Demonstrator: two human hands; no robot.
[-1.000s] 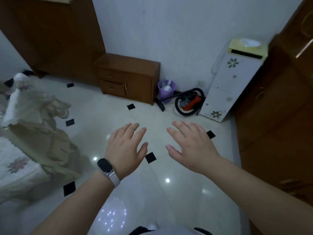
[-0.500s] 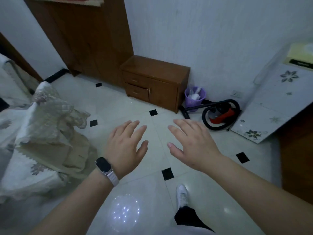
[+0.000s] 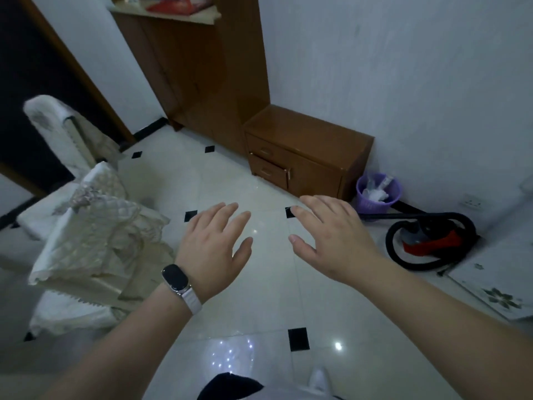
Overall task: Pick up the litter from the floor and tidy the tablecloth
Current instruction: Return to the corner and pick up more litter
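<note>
No readable text, labels or numbers.

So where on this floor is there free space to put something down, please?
The widest bare patch of floor lies under both open hands, left hand and right hand, between the bunched tablecloth and the vacuum cleaner. The corner by the purple bin and low cabinet is crowded.

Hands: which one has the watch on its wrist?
The left hand: a dark-faced watch on a white band sits at its wrist. The right hand has a bare wrist.
</note>
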